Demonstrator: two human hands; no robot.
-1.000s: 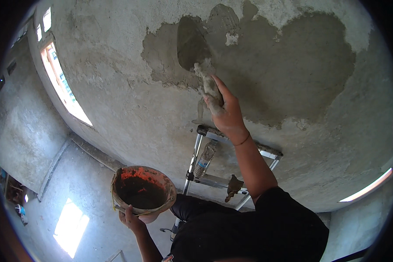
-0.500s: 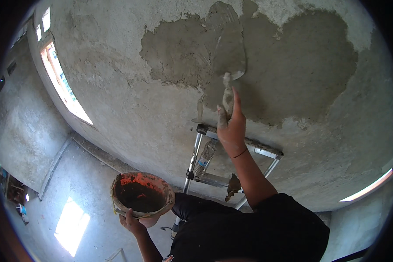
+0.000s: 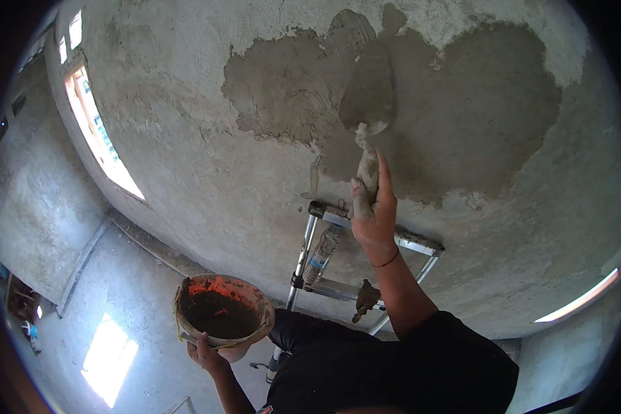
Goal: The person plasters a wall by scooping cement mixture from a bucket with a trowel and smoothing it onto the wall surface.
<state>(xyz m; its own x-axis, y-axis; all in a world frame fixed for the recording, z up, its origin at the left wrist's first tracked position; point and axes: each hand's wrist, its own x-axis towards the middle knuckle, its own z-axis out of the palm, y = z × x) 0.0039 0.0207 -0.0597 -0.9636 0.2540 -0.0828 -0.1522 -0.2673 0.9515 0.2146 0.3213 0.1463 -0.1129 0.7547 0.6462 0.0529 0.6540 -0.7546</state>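
My right hand (image 3: pixel 376 215) is wrapped round the mortar-caked handle of a trowel (image 3: pixel 367 93). The trowel's blade lies against or very close to a patch of wet grey plaster (image 3: pixel 476 110) on the wall; exact contact I cannot tell. Low on the left, my left hand (image 3: pixel 205 353) grips the rim of an orange bucket (image 3: pixel 259 303), its fingers partly hidden beneath. Dark wet mortar (image 3: pixel 221 319) sits inside the bucket, and its inner wall is smeared with it.
Below the plaster, against the wall, stands a metal ladder (image 3: pixel 303 252), with a plastic bottle (image 3: pixel 322 254) and a mud-coloured rag-like lump (image 3: pixel 366 301) at its upper part. A window opening (image 3: pixel 100 131) is on the left. Sunlight falls on the floor (image 3: pixel 155 345) far below.
My right hand and the trowel have shifted slightly down and to the right along the plaster. The blade looks darker now. My left hand still holds the bucket in nearly the same place.
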